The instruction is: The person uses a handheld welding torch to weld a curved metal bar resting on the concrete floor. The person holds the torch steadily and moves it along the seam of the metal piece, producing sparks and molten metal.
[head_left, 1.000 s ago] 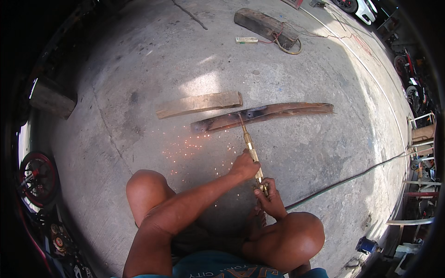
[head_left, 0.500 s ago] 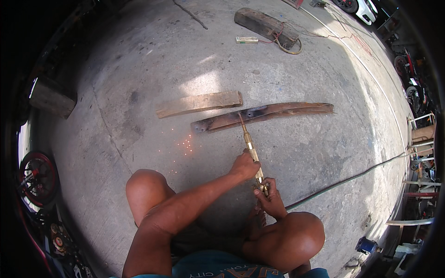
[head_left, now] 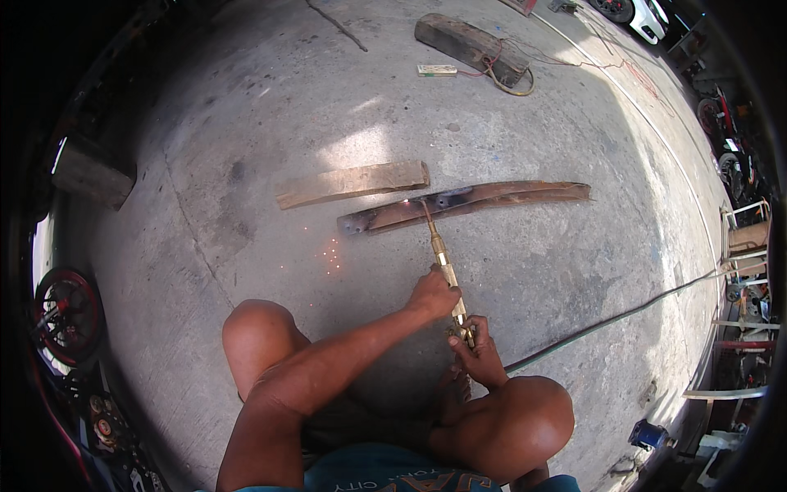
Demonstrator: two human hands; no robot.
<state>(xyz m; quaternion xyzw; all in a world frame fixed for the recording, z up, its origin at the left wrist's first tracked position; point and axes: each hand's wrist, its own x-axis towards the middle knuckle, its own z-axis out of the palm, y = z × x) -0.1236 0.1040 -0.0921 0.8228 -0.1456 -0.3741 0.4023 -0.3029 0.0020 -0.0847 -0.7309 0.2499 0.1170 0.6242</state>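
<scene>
Both hands hold a brass cutting torch [head_left: 439, 252]. My left hand [head_left: 434, 291] is wrapped round its middle, and my right hand [head_left: 480, 353] grips the valve end below. The nozzle rests at a long, rusty steel channel [head_left: 533, 192] with dark scorched patches, and a small bright glint shows beside the tip. A few orange sparks [head_left: 332, 254] lie below the channel's left end. Behind it, a pale wooden plank [head_left: 344, 184] lies on the concrete floor [head_left: 221, 139].
A hose [head_left: 615, 316] runs off rightward. Farther back lie a dark timber block [head_left: 459, 45] with wires and a small pale box [head_left: 436, 70]. Motorbike parts [head_left: 65, 316] stand at left, another block [head_left: 92, 176] above them. Metal racks [head_left: 742, 246] and motorbikes line the right; a white car [head_left: 643, 16] is beyond.
The shower of orange sparks has thinned to a few dots, and a small glint now shows at the nozzle. My hands and the torch have not visibly moved.
</scene>
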